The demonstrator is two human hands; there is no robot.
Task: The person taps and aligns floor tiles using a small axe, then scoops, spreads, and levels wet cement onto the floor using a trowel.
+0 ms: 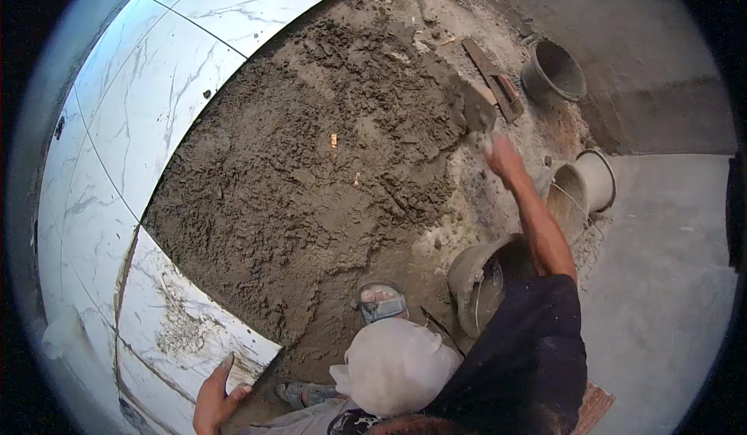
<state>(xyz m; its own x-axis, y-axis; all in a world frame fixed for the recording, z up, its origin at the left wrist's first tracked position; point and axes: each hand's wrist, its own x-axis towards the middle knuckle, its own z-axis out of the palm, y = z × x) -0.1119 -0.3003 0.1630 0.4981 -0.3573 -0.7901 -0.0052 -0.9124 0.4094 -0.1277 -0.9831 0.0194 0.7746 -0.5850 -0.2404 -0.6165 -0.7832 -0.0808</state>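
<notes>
My right hand [500,155] is stretched out at the far right of the mortar and is closed round the handle of a trowel [477,110]. The trowel's blade lies against the edge of the wet grey mortar bed [311,163]. Down at the lower left, my left hand [218,398] rests by the corner of a marbled white tile [183,318] smeared with mortar. Its visible fingers are spread apart, and the rest of the hand is partly cut off by the frame. A sandalled foot [381,299] stands on the mortar's near side.
Laid marbled tiles [117,116] border the mortar on the left. Along the right stand a far bucket [554,73], a tipped bucket [595,180] and a near bucket [471,283]. A wooden plank [492,77] lies beyond the trowel. Grey concrete floor [661,240] stretches right.
</notes>
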